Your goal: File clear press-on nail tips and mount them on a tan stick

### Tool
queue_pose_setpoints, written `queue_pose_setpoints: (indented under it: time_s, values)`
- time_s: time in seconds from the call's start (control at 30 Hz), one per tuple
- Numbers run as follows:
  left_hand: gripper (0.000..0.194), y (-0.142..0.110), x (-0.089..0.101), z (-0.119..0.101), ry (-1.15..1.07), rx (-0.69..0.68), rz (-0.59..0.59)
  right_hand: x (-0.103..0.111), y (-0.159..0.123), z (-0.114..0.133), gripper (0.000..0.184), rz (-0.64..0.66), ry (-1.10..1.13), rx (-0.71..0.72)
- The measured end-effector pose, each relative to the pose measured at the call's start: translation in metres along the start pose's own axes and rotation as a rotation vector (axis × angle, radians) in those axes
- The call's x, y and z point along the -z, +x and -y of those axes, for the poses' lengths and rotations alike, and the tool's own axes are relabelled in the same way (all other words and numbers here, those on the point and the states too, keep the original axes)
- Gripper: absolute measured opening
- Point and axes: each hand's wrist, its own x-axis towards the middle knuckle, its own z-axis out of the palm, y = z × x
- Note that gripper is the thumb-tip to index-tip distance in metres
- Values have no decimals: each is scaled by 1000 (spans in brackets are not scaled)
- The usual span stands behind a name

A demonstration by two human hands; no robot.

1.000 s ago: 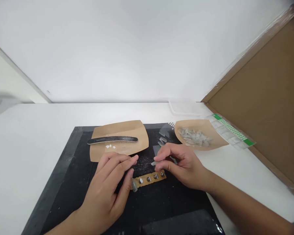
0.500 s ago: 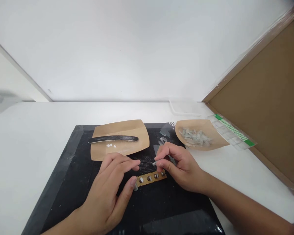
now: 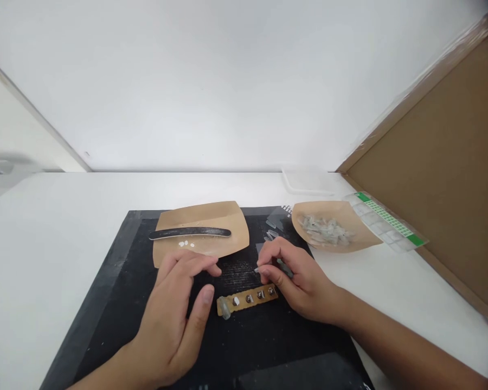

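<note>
A small brown strip point(image 3: 247, 299) with several metal studs lies on the black mat point(image 3: 117, 271), and a clear nail tip sits at its left end. My right hand point(image 3: 299, 279) hovers just above the strip's right end, fingers pinched on a clear nail tip point(image 3: 260, 269). My left hand point(image 3: 177, 314) rests on the mat to the left of the strip, fingers loosely stretched out and holding nothing, its thumb a little way off the strip's left end.
A tan paper tray point(image 3: 211, 246) behind my left hand carries a black nail file point(image 3: 190, 233) and white specks. Another tan tray point(image 3: 350, 238) at the right holds several clear nail tips point(image 3: 323, 228). A green-edged blister sheet point(image 3: 386, 221), a brown board point(image 3: 443, 179) and a clear lid point(image 3: 307, 180) lie beyond.
My left hand has drawn back to the left, off the strip's left end. My right hand has shifted slightly closer to the strip with the nail tip.
</note>
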Motion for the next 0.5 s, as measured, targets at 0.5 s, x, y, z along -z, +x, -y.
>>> queue_pose_setpoints:
  time_s: [0.5]
  values:
    - [25,37,27,44,571,-142,4,6,-1,-11,9,-94,-105,28]
